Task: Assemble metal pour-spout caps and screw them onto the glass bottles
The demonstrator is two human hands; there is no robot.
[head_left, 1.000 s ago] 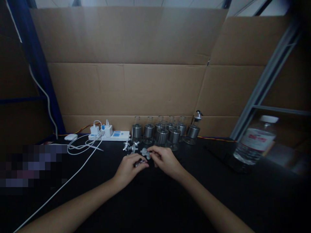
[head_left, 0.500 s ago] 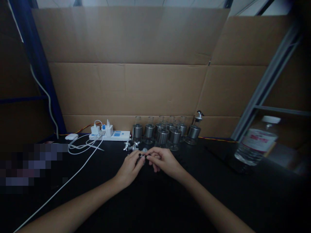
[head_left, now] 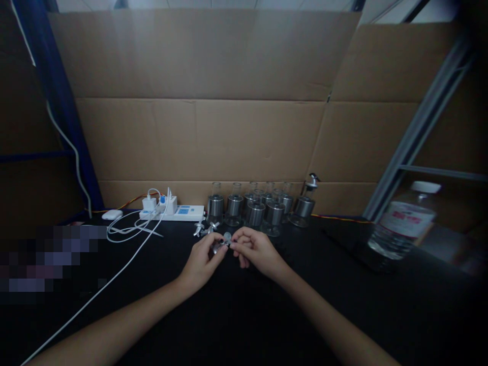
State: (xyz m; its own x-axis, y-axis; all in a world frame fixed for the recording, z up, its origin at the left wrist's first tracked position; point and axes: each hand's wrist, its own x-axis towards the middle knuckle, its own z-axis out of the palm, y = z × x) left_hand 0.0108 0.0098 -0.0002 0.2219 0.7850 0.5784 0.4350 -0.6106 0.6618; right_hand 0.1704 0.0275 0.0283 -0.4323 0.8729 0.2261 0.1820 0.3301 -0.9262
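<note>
My left hand [head_left: 203, 258] is closed, its thumb and fingers pinching a small shiny metal piece [head_left: 218, 247] with a dark round opening. Fingertips of my right hand [head_left: 256, 250] are pinched together right beside it; what they hold, if anything, is too small to make out. A small pale round disc [head_left: 227, 237] shows between the two hands, and I cannot tell whether it is held or lies on the table. Just beyond my left hand lie silver metal pourer tops [head_left: 199, 229], partly covered by my fingers.
Several glass bottles with metal sleeves [head_left: 234, 206] stand at the back; the rightmost bottle [head_left: 304, 207] bears a pourer. To the left are a white power strip [head_left: 194, 213], plugs and a loose cable [head_left: 133, 256]. A water bottle [head_left: 402, 223] stands at right. Cardboard [head_left: 198, 137] walls the back.
My hands have shifted slightly at the same spot. The fingers of my left hand have turned, so more of the metal piece and the pale disc shows. Everything else stays put.
</note>
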